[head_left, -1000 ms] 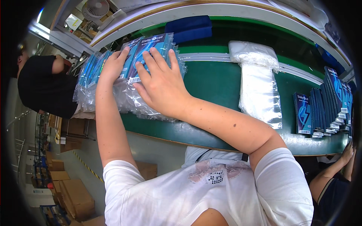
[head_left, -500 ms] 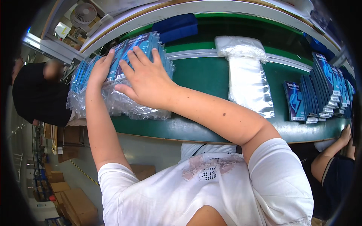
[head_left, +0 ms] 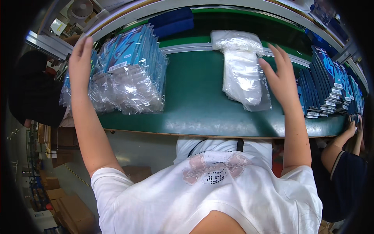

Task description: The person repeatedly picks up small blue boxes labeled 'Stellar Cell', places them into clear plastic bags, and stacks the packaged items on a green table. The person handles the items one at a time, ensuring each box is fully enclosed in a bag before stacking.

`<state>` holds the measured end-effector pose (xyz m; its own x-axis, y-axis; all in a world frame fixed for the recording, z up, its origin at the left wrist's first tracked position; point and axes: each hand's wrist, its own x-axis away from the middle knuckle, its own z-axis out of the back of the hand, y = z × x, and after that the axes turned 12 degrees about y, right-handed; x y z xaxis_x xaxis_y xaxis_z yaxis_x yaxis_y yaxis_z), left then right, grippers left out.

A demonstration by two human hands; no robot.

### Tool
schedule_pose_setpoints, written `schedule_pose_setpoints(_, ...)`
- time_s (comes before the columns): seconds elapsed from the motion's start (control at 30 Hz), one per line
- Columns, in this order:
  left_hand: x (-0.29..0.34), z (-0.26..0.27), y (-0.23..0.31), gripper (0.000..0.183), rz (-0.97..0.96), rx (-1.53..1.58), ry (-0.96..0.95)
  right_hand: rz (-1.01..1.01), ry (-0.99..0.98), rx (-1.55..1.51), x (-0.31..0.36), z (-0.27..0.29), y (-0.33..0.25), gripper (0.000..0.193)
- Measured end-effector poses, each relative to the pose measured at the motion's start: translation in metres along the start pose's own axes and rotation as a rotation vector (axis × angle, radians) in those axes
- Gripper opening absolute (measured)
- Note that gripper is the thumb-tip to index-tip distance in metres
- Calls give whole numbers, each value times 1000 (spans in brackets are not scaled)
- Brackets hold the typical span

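Observation:
On the left of the green table stand rows of blue flat packs in clear plastic bags point(head_left: 134, 64), their loose bag ends toward me. My left hand point(head_left: 81, 58) is at the left part of these rows, fingers stretched out and nothing visible in them. A stack of empty clear plastic bags point(head_left: 243, 74) lies at the middle right. Beside its right edge my right hand point(head_left: 281, 76) hovers open, with thumb and fingers apart. Farther right, unbagged blue packs point(head_left: 327, 84) lean together in overlapping rows.
A dark blue box-shaped thing point(head_left: 171, 22) sits at the back, by the metal rail point(head_left: 187, 47). One person in black point(head_left: 35, 89) is at the left. Another person's hand point(head_left: 350, 128) is by the packs at the right edge. Cardboard boxes point(head_left: 74, 208) stand on the floor.
My right hand has left the bagged packs and swung right, past the stack of empty bags. My left hand has shifted left along the rows. The view has moved slightly.

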<state>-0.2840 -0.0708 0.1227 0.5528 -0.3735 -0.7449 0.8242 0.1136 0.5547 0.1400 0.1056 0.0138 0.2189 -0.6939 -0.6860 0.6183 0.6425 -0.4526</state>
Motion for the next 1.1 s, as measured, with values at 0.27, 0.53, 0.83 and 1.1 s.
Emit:
schedule_pose_setpoints(0.27, 174, -72, 124, 26, -591, 454, -343, 5, -183, 541, 81, 19, 70, 66)
schedule_pose_setpoints(0.53, 207, -158, 150, 43, -747, 368, -956, -247, -309, 639, 67, 41, 62, 80)
schedule_pose_setpoints(0.83, 222, -167, 167, 30, -777, 330, -1098, -224, 127, 116, 71, 42, 64, 69)
schedule_pose_setpoints(1.1, 229, -157, 159, 19, -114, 482, -955, -1186, -188, -1349, 78, 74, 56, 61)
